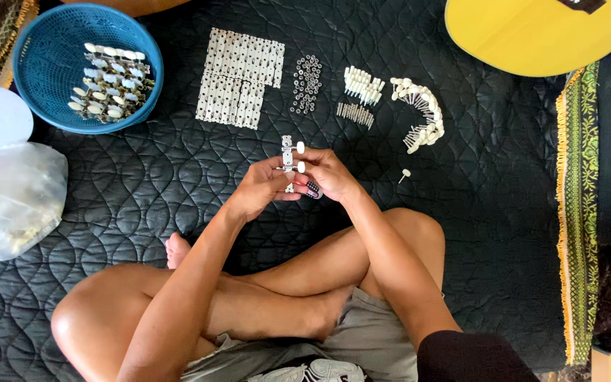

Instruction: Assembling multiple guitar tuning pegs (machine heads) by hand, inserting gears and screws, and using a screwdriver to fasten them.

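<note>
**Small Metal Parts on a Quilt**

Black quilted mat (143,184) underlies everything. Both the left hand (262,189) and right hand (330,173) clamp together on a metal tuner strip (288,157) with white knobs. At ten o'clock, a blue plastic basket (47,71) holds more. A striped tool beneath the fingers is mostly hidden.

Shiny metal tuner strip (288,157) w/ glossy white plastic knobs; matt quilted blk cloth mat (164,184); blue plastic basket (44,56).
</note>
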